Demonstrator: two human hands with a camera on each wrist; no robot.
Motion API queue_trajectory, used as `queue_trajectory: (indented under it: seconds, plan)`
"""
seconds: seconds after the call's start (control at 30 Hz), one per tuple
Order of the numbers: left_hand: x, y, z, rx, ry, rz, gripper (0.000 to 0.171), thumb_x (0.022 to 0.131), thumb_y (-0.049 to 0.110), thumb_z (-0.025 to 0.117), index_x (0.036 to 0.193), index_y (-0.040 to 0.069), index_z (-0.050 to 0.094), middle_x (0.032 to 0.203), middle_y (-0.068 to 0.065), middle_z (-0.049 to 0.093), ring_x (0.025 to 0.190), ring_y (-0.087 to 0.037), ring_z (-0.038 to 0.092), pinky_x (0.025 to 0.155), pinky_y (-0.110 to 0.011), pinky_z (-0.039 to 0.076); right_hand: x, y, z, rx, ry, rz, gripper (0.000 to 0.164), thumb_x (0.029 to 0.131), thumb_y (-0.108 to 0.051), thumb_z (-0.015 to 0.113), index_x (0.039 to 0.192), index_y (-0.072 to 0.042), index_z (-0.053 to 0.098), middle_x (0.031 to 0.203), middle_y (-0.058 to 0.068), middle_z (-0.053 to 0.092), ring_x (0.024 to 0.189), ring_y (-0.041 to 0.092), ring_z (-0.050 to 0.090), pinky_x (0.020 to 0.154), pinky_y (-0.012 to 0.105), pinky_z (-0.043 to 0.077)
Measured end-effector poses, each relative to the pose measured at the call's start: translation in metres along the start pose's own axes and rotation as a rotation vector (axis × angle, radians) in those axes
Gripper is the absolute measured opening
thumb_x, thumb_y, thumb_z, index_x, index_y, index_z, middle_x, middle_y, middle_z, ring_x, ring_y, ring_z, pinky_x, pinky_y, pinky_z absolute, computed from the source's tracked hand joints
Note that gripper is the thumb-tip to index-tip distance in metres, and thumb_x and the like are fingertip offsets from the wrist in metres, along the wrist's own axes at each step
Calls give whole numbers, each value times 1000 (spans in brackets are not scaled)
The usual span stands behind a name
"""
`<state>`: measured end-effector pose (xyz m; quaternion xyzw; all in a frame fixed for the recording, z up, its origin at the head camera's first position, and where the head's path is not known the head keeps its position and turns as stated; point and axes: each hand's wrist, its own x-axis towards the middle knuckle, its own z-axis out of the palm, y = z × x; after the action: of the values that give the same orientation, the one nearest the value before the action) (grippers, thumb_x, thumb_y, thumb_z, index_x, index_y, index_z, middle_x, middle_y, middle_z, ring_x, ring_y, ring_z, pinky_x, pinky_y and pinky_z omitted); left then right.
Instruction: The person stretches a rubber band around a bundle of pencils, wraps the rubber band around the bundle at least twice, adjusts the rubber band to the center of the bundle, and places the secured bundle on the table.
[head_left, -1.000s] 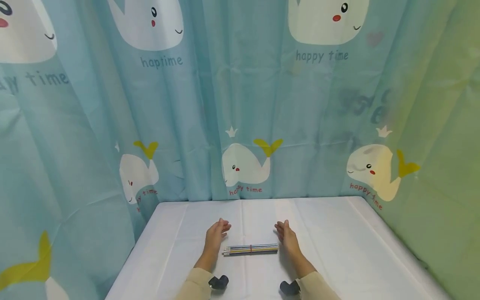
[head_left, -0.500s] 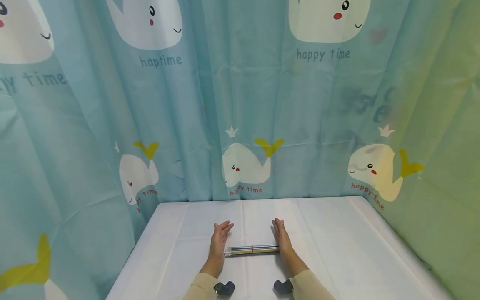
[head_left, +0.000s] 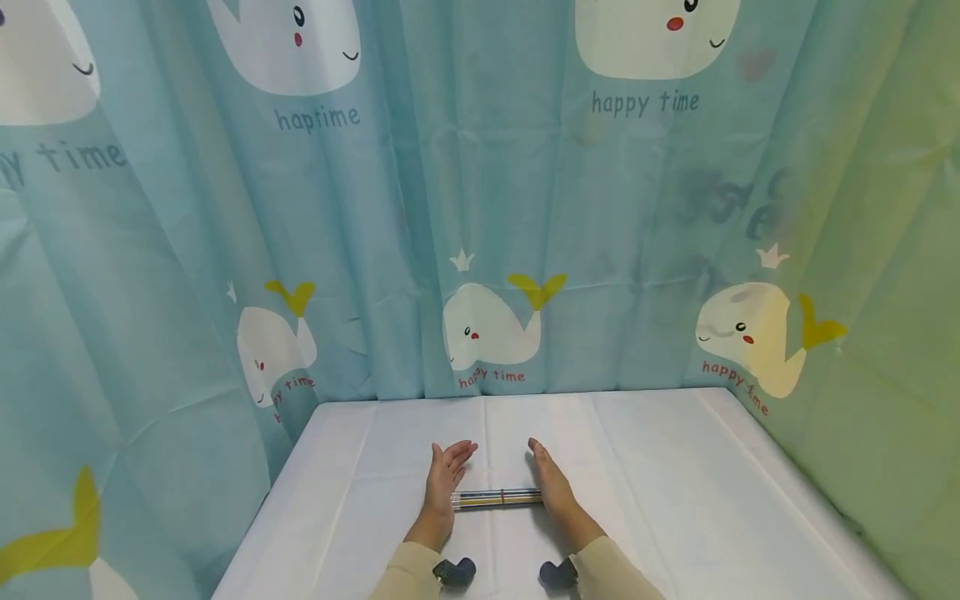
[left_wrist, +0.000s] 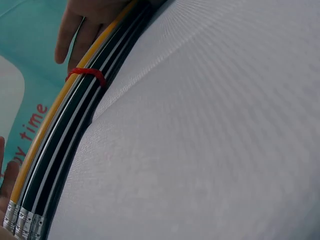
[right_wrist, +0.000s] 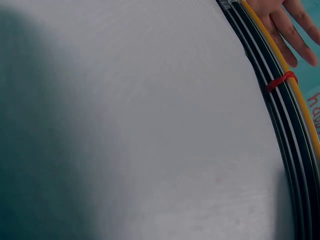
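A bundle of pencils [head_left: 483, 500], striped dark and silver with a yellow one among them, lies crosswise on the white table. A red band [left_wrist: 86, 72] circles its middle, and metal ferrules [left_wrist: 22, 220] show at the left end. My left hand [head_left: 441, 485] stands on edge with its palm at the ferrule end, fingers pointing forward. At the opposite end my right hand [head_left: 555, 485] is upright too, fingers straight, its palm covering the tips. The right wrist view shows the left hand's fingers [right_wrist: 292, 35] extended beyond the bundle.
A white cloth with fold lines covers the table [head_left: 660, 492]. Blue curtains [head_left: 405, 250] with printed whales hang behind it and along the left, and a greenish curtain [head_left: 885, 400] hangs along the right. Each wrist carries a dark strapped device [head_left: 456, 572].
My hands have come closer together, the right one moving left and the left one slightly right. They now stand against the two ends of the pencil bundle.
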<state>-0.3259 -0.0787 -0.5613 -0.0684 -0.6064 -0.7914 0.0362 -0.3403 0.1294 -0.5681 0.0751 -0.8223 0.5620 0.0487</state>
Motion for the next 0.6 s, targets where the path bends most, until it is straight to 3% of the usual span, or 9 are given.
queue_trajectory:
  seconds: [0.07, 0.13, 0.33, 0.4, 0.5, 0.6]
  plan:
    - [1, 0, -1, 20, -11, -7, 85, 100, 60, 12, 137, -10, 43, 142, -25, 46, 137, -36, 35, 112, -54, 14, 1, 0, -3, 20, -11, -6, 66, 106, -43, 13, 145, 6, 36, 150, 24, 35, 141, 42, 23, 112, 55, 14]
    - [2, 0, -2, 35, -5, -9, 84, 100, 60, 13, 134, -11, 44, 141, -27, 45, 136, -37, 35, 113, -54, 15, 4, 0, -8, 114, -13, -9, 69, 105, -44, 12, 144, 9, 34, 149, 27, 35, 141, 44, 21, 112, 56, 12]
    - [6, -1, -4, 31, 149, -9, 74, 105, 49, 19, 125, -16, 49, 138, -31, 45, 134, -42, 36, 112, -52, 18, 3, 2, -25, 711, 87, 135, 90, 97, -65, 13, 149, 8, 21, 153, 27, 24, 145, 39, 12, 115, 48, 6]
    - [6, -2, -5, -14, 176, -11, 72, 105, 47, 20, 124, -16, 49, 138, -31, 45, 135, -42, 34, 113, -52, 17, 1, 2, -28, 812, 117, 149, 91, 96, -67, 12, 150, 7, 17, 154, 28, 22, 145, 38, 10, 115, 48, 4]
    - [4, -4, -2, -56, 156, -20, 74, 104, 51, 19, 126, -14, 48, 140, -30, 43, 137, -41, 32, 113, -51, 15, -1, 2, -25, 763, 95, 154, 91, 96, -67, 10, 150, 6, 19, 154, 27, 24, 145, 38, 10, 115, 48, 4]
    - [1, -6, 1, -19, 112, -31, 75, 103, 54, 19, 128, -10, 49, 141, -26, 45, 137, -39, 32, 113, -51, 15, -1, 2, -19, 536, 32, 135, 90, 96, -66, 7, 149, 5, 26, 151, 25, 32, 144, 41, 12, 113, 55, 1]
